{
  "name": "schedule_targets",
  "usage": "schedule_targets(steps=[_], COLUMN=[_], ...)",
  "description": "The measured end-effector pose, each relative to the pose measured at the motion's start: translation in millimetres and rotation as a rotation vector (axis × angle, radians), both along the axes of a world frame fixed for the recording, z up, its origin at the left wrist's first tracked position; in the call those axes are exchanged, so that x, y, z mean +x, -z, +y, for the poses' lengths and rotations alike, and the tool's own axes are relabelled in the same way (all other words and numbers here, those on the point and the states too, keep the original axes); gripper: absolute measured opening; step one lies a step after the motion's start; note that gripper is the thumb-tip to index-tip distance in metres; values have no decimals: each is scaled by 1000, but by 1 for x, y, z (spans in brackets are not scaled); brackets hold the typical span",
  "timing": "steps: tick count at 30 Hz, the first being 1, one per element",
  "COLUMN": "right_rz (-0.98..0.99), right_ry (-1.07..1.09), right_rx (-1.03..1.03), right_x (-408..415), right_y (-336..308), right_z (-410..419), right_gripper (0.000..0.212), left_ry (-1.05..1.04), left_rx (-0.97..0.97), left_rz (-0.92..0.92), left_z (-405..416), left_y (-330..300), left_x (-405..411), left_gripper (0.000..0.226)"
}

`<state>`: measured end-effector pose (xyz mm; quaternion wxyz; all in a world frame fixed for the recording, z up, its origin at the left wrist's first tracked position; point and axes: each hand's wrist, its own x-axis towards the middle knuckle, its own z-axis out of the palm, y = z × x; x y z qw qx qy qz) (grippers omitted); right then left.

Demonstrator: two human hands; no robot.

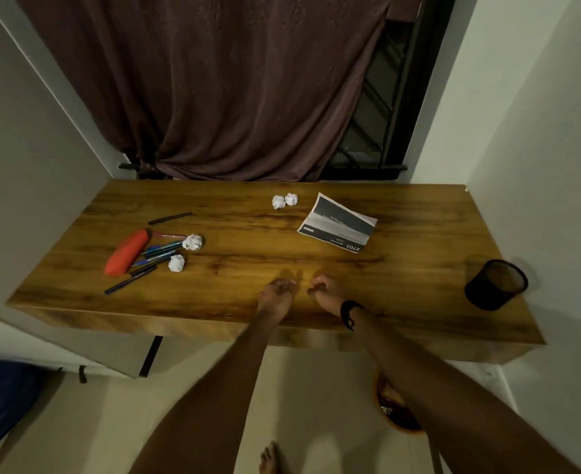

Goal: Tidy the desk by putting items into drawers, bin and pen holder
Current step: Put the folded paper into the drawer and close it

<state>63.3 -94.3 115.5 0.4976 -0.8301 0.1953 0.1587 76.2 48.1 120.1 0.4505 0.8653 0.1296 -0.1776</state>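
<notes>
The black mesh pen holder (496, 284) sits at the right end of the wooden desk (248, 234), near the front edge, and as far as I can see into it there's nothing inside (the mesh is dark, so the bottom is hard to read); down on the floor, under the desk's front right, an orange-brown bin (393, 410) peeks out from behind the right forearm with what looks like a bit of crumpled stuff in it, can't tell exactly what.

Pens (155, 256) are fanned out at the left end, just beside a red pencil case (126, 253); one dark pen (169, 218) lies apart, further back; two paper balls (184, 253) sit against the pen pile, and another pair of paper balls (284, 201) sits near the back edge, touching each other.

A printed sheet (337, 223) lies flat to the right of those; mostly dark print, and the only bit I can read is "2703", upside down.

Left hand (275, 294) and right hand (325, 289) rest side by side on the desk near the front edge; both loosely curled, neither holding anything; right wrist has a black band (349, 313).
</notes>
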Motion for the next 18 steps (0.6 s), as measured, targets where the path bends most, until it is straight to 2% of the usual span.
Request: schedule_targets(steps=[5,11,15,18], right_rz=[52,72,109,135], right_ry=[22,47,21,-19], right_rx=[0,-12,-38,-41], right_x=[25,40,52,69], right_y=[-9,-5,2,10], right_z=[29,54,57,64], right_gripper=[35,42,41,38], left_ry=[31,100,144,108], left_rx=[-61,-100,-99,-95], left_rz=[-18,10,-27,34], left_z=[32,49,54,69], left_y=[2,20,26,32], left_x=[40,72,79,88], left_gripper=[32,36,30,29])
